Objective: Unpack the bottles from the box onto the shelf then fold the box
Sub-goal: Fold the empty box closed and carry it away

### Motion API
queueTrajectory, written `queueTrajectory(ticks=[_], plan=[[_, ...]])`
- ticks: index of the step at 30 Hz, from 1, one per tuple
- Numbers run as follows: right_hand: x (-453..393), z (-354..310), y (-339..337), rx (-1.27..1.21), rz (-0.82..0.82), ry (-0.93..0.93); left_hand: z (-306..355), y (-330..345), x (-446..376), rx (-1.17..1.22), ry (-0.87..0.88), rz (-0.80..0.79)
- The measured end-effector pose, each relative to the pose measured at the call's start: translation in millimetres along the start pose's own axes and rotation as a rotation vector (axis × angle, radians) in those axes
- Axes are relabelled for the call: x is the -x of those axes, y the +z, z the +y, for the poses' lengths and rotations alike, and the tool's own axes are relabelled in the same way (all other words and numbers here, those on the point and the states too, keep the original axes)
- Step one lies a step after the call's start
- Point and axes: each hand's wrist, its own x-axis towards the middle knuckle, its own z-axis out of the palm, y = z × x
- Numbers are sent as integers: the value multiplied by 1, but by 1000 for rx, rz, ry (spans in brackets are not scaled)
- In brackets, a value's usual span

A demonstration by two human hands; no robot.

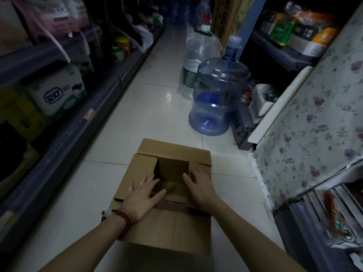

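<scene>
Head view, dim aisle between two shelving runs. Cardboard box [167, 193] sits on the tiled floor [149, 114], near centre. Top flaps partly folded inward; a dark rectangular gap remains open in the middle. No bottles visible through the gap; interior too dark to confirm empty.

Left hand [140, 199], with a red bead bracelet [125, 220] at the wrist, lies flat on the left flap, fingers [146, 182] spread and extended, gripping nothing. Right hand [198, 185] rests on the right flap, fingers slightly curled over the flap edge at the gap; pressing rather than clasping, nothing held.

Left shelf [110, 91] carries cartons and jars. Large blue water jug [218, 95] stands on the floor far right of the box, a bagged bottle [193, 73] just behind it.

Judgement: unpacking looks finished; the step in hand is flattening the box.

Risks:
- Pressing on the top flaps while the bottom seam is closed will buckle or crease the walls instead of collapsing them along the scores.
- Uneven push, one hand harder than the other, could skid the box on the glossy tile toward the jug.
- If a bottle remains inside, unseen in the dark, downward pressure could crush it.
- Fingertips of the right hand at the flap edge may get pinched when the flap gives.
</scene>
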Motion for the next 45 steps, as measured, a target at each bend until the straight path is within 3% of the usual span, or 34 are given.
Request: queueTrajectory(ticks=[5,11,17,20,23,28,33,39,45], plan=[[-6,16,2,366,67,-42,-3,2,-2,-25,6,0],[-28,24,-14,214,314,-73,-4,8,-6,-25,5,25],[-67,37,-25,170,117,82,-11,11,-6,-28,27,64],[-78,48,-20,36,14,141,-8,10,-3,-42,25,63],[-75,51,-17,-58,45,100,-6,10,-2,-47,14,54],[-64,45,-15,-168,230,-61,-4,13,-1,-27,21,50],[-55,38,-16,-48,381,-110,-5,16,-3,-21,31,46],[-49,32,-21,57,368,-88,-6,17,-2,-28,43,53],[-34,30,-17,259,493,-146,-8,12,3,10,89,69]])
